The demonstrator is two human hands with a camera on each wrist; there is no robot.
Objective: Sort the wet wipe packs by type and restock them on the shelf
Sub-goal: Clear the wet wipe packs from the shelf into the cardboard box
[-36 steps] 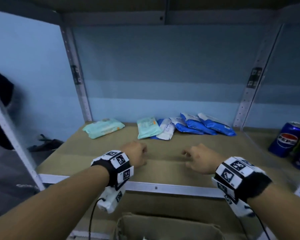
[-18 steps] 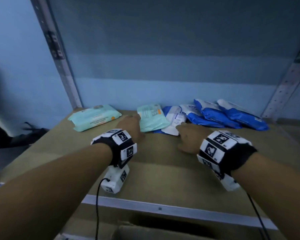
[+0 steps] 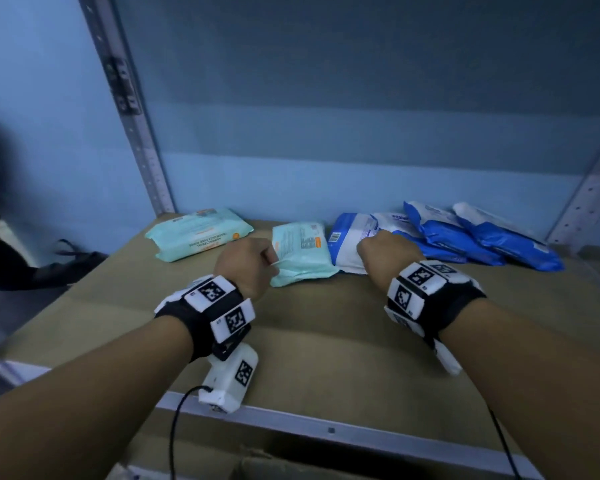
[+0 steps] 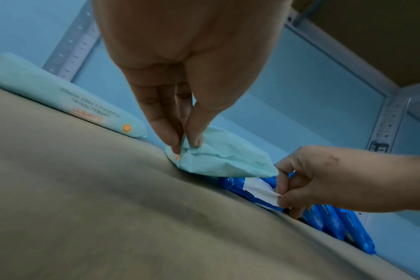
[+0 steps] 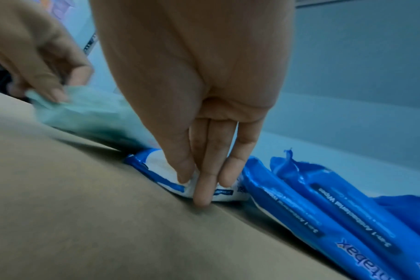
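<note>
Brown shelf board [image 3: 319,344] carries everything, backed by a pale blue wall. Nearest, the left hand [image 3: 246,268] pinches the near corner of a mint green wipe pack [image 3: 300,259] between thumb and fingers. Just right of it, the right hand [image 3: 387,252] pinches the white edge of a blue-and-white wipe pack [image 3: 349,244]. Beyond the right hand, more blue wipe packs [image 3: 482,240] overlap in a row. Farther left of the left hand lies a second mint green pack [image 3: 198,232].
</note>
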